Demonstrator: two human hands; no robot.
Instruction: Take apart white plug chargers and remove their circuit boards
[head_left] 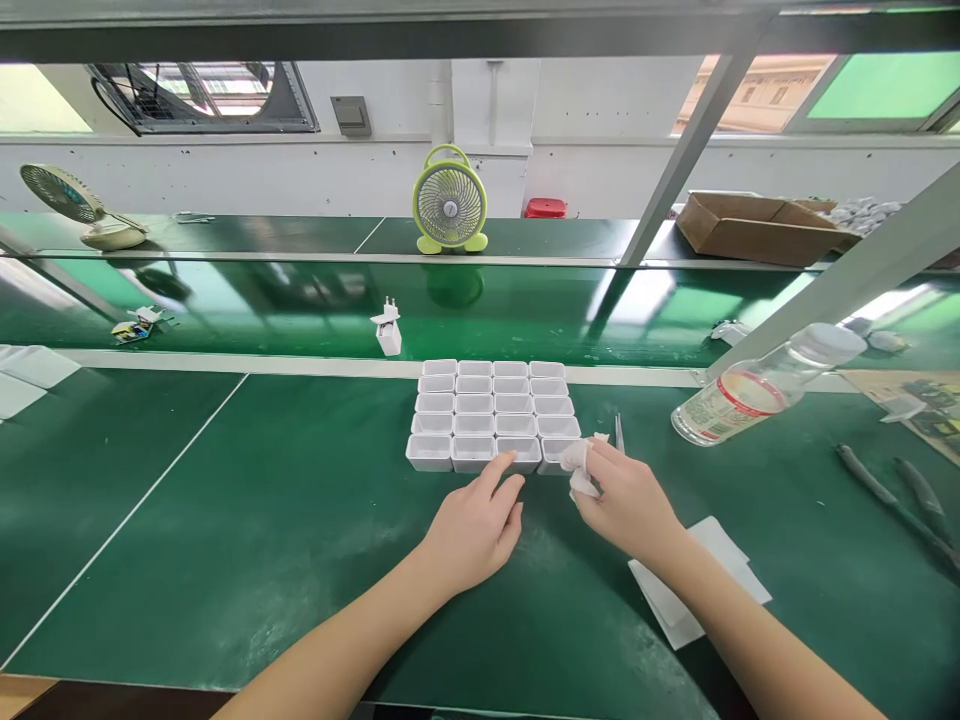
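Note:
Several small white open-topped plastic boxes (474, 424) stand in a tight block of rows on the green work surface. At the block's front edge is my left hand (480, 525), its index fingertip at a front-row box and its fingers apart, holding nothing. My right hand (626, 500) is closed on a crumpled white tissue (579, 468) beside the front right corner box. The tissue partly covers that box. Just beyond my right hand a pair of tweezers (619, 433) lies partly hidden. Under my right forearm lie white sheets (701, 580).
A clear bottle with a white cap (731, 400) is to the right, near dark cable-like strips (900, 500). A white plug adapter (388, 328) is on the belt behind the boxes. Farther back are a green fan (450, 205) and a cardboard box (761, 230). A slanted metal post (847, 280) crosses the right side.

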